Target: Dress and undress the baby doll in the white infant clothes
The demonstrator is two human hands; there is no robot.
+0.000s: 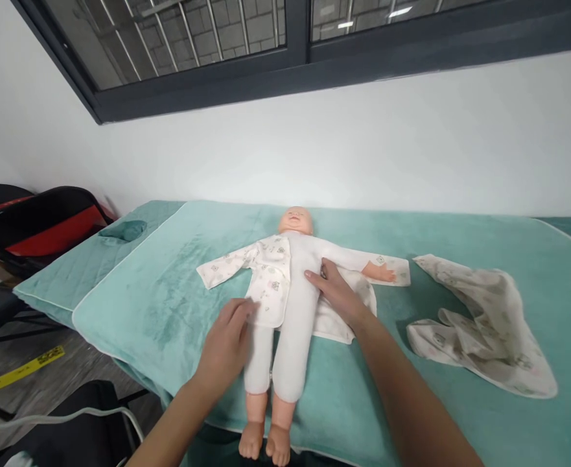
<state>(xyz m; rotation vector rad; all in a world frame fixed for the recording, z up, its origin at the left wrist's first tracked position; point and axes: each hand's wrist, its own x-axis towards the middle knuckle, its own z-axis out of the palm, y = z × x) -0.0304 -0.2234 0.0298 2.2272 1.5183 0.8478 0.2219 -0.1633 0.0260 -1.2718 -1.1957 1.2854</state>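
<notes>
A baby doll (292, 311) in a white bodysuit lies face up on a teal towel (168, 305). A patterned white jacket (270, 272) is spread open under it, one sleeve empty on the left, the doll's arm in the other. My left hand (227, 347) hovers with fingers stretched out at the jacket's lower left edge, beside the doll's hip. My right hand (336, 288) lies flat, fingers out, on the doll's side and the jacket's right panel.
A crumpled patterned cloth (484, 324) lies on the towel to the right. A small teal pouch (122, 230) sits at the far left corner. Black and red chairs (37, 224) stand left of the table. The white wall is close behind.
</notes>
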